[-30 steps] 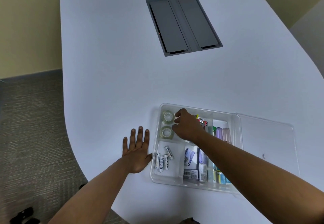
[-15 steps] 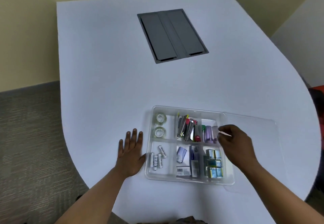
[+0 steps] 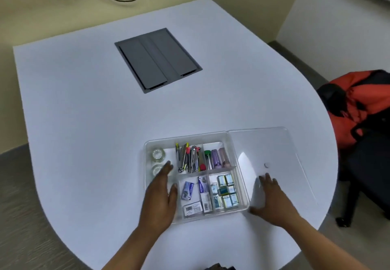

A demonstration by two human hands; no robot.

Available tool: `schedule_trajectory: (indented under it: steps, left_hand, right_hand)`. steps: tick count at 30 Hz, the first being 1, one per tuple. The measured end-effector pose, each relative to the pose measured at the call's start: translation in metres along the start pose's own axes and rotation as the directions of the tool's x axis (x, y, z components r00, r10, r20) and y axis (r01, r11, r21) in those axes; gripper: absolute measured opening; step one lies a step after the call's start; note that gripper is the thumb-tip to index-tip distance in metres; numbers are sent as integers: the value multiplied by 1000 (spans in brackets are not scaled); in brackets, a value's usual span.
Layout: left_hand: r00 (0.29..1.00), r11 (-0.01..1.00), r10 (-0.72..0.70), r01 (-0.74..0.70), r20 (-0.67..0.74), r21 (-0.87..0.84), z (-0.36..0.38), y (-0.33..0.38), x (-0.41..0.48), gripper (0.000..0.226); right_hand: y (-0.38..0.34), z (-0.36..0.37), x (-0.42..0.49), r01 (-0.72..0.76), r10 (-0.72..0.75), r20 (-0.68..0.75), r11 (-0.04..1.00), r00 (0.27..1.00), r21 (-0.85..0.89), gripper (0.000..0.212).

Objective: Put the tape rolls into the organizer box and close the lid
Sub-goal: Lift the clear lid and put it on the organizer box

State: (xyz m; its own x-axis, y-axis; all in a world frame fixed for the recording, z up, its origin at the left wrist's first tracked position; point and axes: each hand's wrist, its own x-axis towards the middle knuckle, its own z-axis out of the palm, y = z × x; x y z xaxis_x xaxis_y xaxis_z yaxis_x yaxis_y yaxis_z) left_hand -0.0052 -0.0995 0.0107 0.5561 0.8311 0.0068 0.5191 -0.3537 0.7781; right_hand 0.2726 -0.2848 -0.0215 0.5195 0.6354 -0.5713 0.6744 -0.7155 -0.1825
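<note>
Judging from how things lie, the loading half of the job looks done; two clear, round tape rolls sit one behind the other in the far-left compartment of the shallow transparent plastic organizer box, and no roll shows anywhere on the white rounded desk; what remains is the closing, since the flat clear plastic lid lies open on the desk, touching the box's right wall.

The left hand hangs flat over the box's left side, its grip spread and empty, fingers reaching toward the nearer roll and covering the compartment below it; whether the palm touches the rim I cannot tell; the right hand rests on the near-left part of the lid, fingers splayed, holding nothing, though whether its thumb is hooked under the lid's edge is hidden.

The rolls themselves are small, glassy and pale, almost lost against the clear wall; the other compartments hold metal clippers with coloured handles, a green and two purplish tubes, and small printed cartons; the lid is a thin sheet with a small round mark near its middle; likely it will flex when swung over.
</note>
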Motion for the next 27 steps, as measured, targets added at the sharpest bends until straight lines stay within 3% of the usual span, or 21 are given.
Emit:
schedule_trajectory:
  steps: [2, 6, 9, 15, 19, 21, 24, 27]
  left_hand:
    - [997, 999, 41, -41, 60, -3, 15, 17, -4, 54]
    - [975, 982, 129, -151, 181, 114, 35, 40, -10, 54]
    - [940, 937, 240, -290, 243, 195, 43, 51, -11, 55]
    - [934, 944, 238, -286, 266, 163, 49, 61, -5, 57]
    - [935, 940, 264, -305, 238, 155, 46, 64, -2, 63]
    - [936, 935, 281, -317, 212, 161, 43, 66, 0, 62]
    - [944, 936, 297, -318, 144, 155, 39, 71, 6, 61]
    - [955, 946, 290, -296, 61, 133, 32, 78, 13, 63]
  right_hand:
    - [-1, 14, -3, -1, -2, -33, 995, 999, -101, 125]
    - [-10, 30, -8, -48, 18, -131, 973, 991, -227, 114]
    - [-17, 32, -10, -38, 16, -100, 973, 995, -229, 104]
    - [-22, 24, -11, -150, 147, -32, 973, 989, -173, 90]
    - [-8, 2, -16, -228, 204, -173, 964, 964, -135, 75]
    - [0, -20, -21, -218, 204, -251, 975, 946, -30, 71]
    - [8, -58, -36, -155, 223, -420, 970, 880, 189, 73]
    - [5, -96, -57, 2, 147, -594, 970, 791, 242, 75]
